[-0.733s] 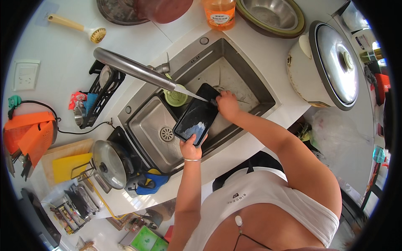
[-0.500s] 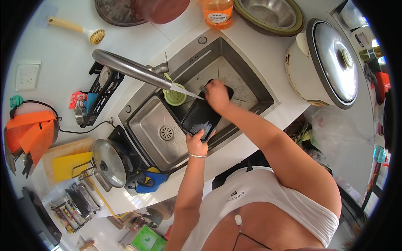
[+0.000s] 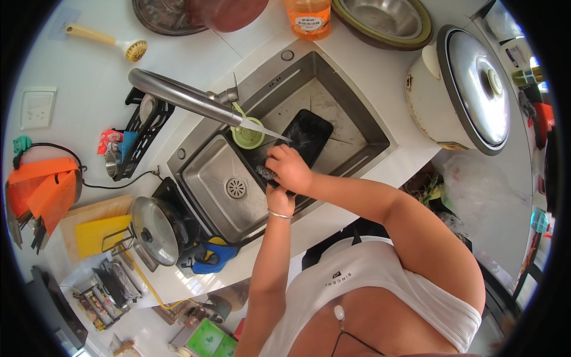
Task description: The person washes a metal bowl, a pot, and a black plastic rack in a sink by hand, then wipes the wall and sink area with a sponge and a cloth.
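A black rectangular tray [image 3: 310,134] lies tilted over the large sink basin [image 3: 357,107]. My left hand [image 3: 279,201] grips its near end, the fingers partly hidden behind the tray and my other hand. My right hand [image 3: 289,170] is closed on a grey steel wool scrubber [image 3: 265,172] and presses it on the tray's near part, right above my left hand. From the metal faucet [image 3: 184,98] a stream of water [image 3: 267,131] falls onto the tray beside my right hand.
A light green bowl-like strainer [image 3: 248,137] sits at the divider beside the small basin [image 3: 208,184]. A lidded pan [image 3: 156,231] stands left, a large lidded pot [image 3: 431,101] right. Behind the sink are an orange soap bottle [image 3: 308,21] and metal basins [image 3: 383,18].
My right hand has slid the scrubber from the tray's far part down to its near end, beside my left hand. The left hand keeps its hold, nearly in place.
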Action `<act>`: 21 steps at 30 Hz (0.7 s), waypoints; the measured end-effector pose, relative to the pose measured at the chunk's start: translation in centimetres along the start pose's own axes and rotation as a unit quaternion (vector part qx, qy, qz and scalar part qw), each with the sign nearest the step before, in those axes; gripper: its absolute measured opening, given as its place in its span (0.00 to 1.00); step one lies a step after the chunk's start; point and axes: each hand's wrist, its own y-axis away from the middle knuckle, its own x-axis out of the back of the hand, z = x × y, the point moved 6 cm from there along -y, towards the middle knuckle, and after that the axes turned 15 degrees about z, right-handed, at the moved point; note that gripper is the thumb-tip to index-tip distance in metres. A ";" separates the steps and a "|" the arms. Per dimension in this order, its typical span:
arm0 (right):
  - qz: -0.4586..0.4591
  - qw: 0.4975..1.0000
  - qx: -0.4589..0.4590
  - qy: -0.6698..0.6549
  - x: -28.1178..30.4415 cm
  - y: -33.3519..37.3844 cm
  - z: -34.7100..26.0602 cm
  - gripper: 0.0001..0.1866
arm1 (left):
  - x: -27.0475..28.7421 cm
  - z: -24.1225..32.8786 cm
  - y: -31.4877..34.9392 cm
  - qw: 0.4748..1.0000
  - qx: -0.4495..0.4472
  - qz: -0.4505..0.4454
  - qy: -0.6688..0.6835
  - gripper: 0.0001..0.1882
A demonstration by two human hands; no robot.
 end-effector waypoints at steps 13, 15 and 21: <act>-0.129 0.939 -0.215 0.237 1.2 5.7 12.9 0.14 | 1.7 1.7 4.5 0.975 -0.195 0.028 -0.107 0.20; -0.110 0.950 -0.200 0.213 1.1 5.4 12.8 0.15 | 2.5 2.0 4.1 0.975 -0.182 0.027 -0.126 0.20; 0.016 0.975 -0.136 0.175 1.4 -0.2 10.0 0.13 | 2.4 3.7 6.1 0.971 -0.200 -0.004 -0.130 0.17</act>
